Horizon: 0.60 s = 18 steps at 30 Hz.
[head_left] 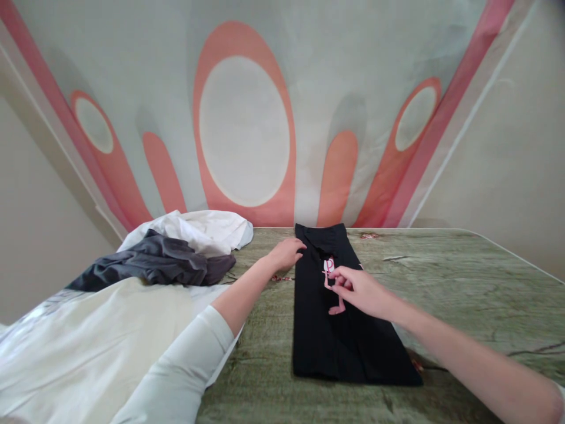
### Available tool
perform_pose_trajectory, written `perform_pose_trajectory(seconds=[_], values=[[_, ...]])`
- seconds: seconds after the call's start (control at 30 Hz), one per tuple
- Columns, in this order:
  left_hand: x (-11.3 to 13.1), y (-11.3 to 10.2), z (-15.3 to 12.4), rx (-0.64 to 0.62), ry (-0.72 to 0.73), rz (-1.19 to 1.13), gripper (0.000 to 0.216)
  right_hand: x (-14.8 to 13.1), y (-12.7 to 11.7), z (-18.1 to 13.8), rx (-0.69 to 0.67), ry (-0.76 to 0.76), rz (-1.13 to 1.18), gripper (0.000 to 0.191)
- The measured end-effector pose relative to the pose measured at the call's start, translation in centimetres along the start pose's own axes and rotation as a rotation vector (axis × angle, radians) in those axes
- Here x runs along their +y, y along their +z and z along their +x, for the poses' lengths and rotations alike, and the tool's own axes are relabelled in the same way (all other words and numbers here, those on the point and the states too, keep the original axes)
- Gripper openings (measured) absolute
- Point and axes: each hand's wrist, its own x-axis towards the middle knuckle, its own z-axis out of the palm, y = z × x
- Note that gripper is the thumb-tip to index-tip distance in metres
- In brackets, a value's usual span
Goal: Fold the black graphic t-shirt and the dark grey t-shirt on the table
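A folded black garment (pixel 315 330), which looks like shorts, lies flat with its narrow end toward the wall. A pink figure with a white patch (pixel 329 265) is printed on its upper part. My left hand (pixel 286 254) is at the garment's upper left edge, its fingers stretched out toward the cloth and nothing in them. Over the print is my right hand (pixel 355 288), fingers loosely bent, with a small gap between thumb and index finger. It covers part of the pink figure. Whether its fingertips touch the cloth is hard to tell.
On the left is a heap of clothes: a cream cloth (pixel 101 341), a dark grey garment (pixel 163 262) and a white one (pixel 207 227). Everything rests on a wood-patterned table (pixel 450 294). A grey and pink patterned backdrop (pixel 304 88) rises behind its far edge.
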Motion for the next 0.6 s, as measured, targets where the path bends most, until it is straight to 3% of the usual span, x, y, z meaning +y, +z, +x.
perform_pose_trajectory(seconds=[0.13, 0.27, 0.4, 0.6], values=[[2.1, -0.5, 0.0, -0.012, 0.173, -0.022, 0.027, -1.7, 1.9, -2.2, -0.034, 0.012, -0.051, 0.023], [3.4, -0.8, 1.4, 0.003, 0.342, 0.111, 0.025, -2.4, 2.6, -2.8, -0.041, 0.017, -0.151, 0.025], [3.6, -1.1, 3.1, 0.002, 0.36, 0.248, 0.018, -3.3, 2.8, -3.1, -0.073, 0.066, -0.172, 0.028], [2.5, -0.5, 3.8, -0.055, 0.336, 0.246, 0.015, -4.8, 3.9, -4.8, -0.108, 0.102, -0.164, 0.033]])
